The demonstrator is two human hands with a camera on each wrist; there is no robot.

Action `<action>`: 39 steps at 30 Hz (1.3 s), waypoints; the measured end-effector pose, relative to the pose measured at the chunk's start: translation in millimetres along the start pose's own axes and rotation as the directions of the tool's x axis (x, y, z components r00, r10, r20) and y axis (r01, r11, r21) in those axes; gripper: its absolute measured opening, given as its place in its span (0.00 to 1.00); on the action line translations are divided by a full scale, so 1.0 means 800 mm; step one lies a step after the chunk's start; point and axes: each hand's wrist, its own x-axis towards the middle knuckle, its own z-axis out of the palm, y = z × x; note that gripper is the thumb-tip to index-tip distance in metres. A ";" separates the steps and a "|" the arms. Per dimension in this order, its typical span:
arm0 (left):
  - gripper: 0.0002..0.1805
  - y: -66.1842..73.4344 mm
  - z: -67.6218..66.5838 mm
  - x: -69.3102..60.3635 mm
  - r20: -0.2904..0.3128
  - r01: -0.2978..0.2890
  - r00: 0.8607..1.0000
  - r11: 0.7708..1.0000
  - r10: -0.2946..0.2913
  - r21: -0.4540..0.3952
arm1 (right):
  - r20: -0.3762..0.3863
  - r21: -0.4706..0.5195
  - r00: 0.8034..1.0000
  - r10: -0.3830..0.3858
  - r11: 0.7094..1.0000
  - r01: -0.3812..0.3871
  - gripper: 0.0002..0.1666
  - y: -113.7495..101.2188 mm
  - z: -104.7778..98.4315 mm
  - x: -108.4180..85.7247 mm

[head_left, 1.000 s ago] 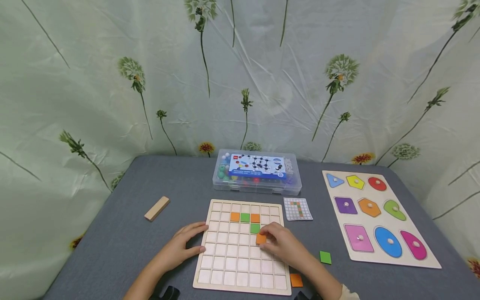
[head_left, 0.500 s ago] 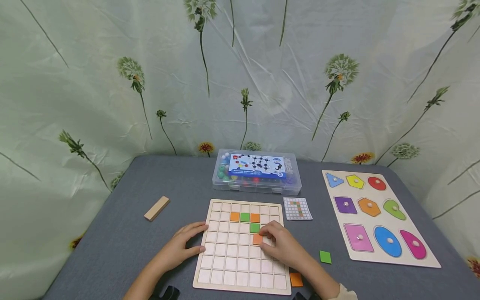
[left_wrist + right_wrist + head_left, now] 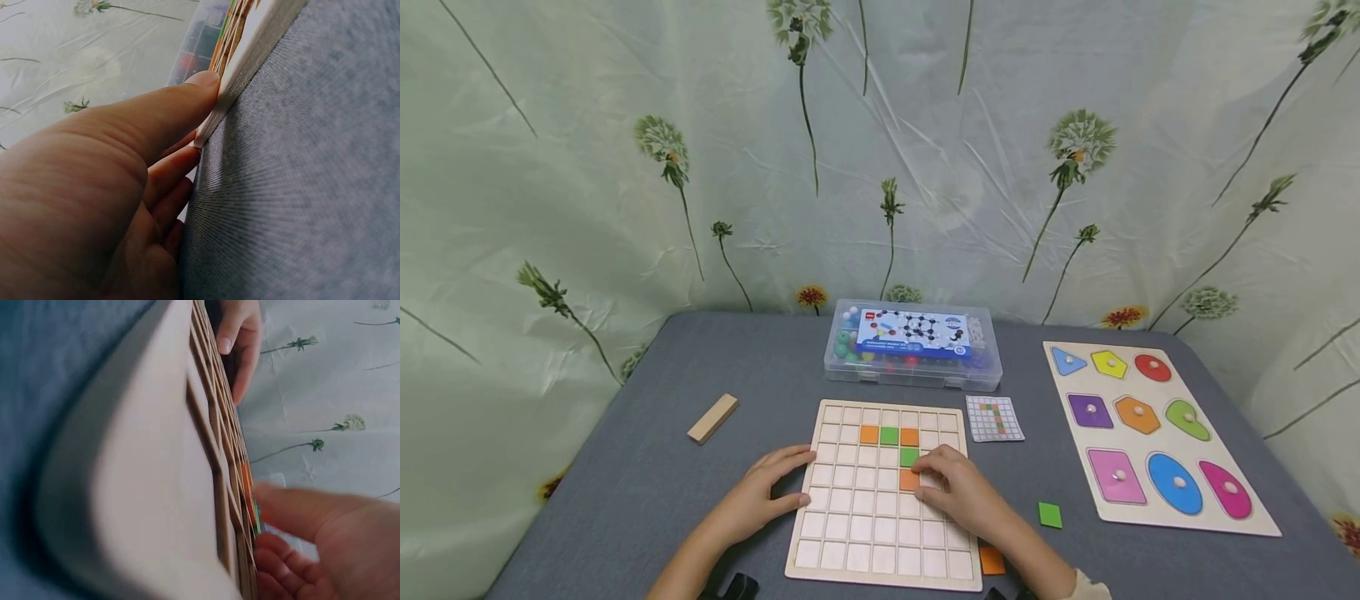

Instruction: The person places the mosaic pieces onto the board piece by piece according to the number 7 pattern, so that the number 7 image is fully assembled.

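A wooden grid board (image 3: 853, 527) lies on the table, with orange and green square tiles in some upper cells. My right hand (image 3: 962, 492) is over the board's right side, thumb and index fingertips at the right side of the lowest orange tile (image 3: 908, 481), which lies in a cell just below a green tile (image 3: 909, 457). In the right wrist view, the thumb reaches that orange, seen edge-on, and the other fingers are curled. My left hand (image 3: 760, 485) touches the board's left edge with thumb and fingertips, as the left wrist view (image 3: 112, 162) also shows.
A pattern card (image 3: 995, 418) lies right of the board. Loose green (image 3: 1050, 515) and orange (image 3: 992, 560) tiles lie near my right forearm. Behind stands a clear molecular model box (image 3: 913, 344). A shape puzzle (image 3: 1157, 437) is at right, a wooden block (image 3: 713, 419) at left.
My right hand has moved the orange tile slightly left, from tilted over the grid to flat in a cell beneath the green one. The left hand has stayed at the board's edge.
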 end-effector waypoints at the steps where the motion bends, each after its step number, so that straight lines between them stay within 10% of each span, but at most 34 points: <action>1: 0.32 0.000 0.000 0.000 0.000 0.001 1.000 1.000 -0.001 0.000 | -0.002 0.006 1.000 -0.002 1.000 0.002 0.14 -0.001 -0.001 -0.001; 19: 0.32 -0.001 0.001 -0.002 -0.006 0.005 1.000 1.000 -0.005 0.001 | -0.216 -0.160 0.976 -0.025 0.987 -0.011 0.30 0.010 -0.080 -0.069; 32: 0.32 0.001 0.000 -0.001 0.002 -0.004 1.000 1.000 0.004 0.006 | -0.165 -0.159 0.911 0.379 0.901 -0.404 0.27 0.039 -0.097 -0.115; 39: 0.31 0.001 0.000 0.000 -0.003 -0.005 1.000 1.000 0.005 0.009 | -0.060 -0.155 0.871 0.487 0.858 -0.490 0.27 0.045 -0.094 -0.114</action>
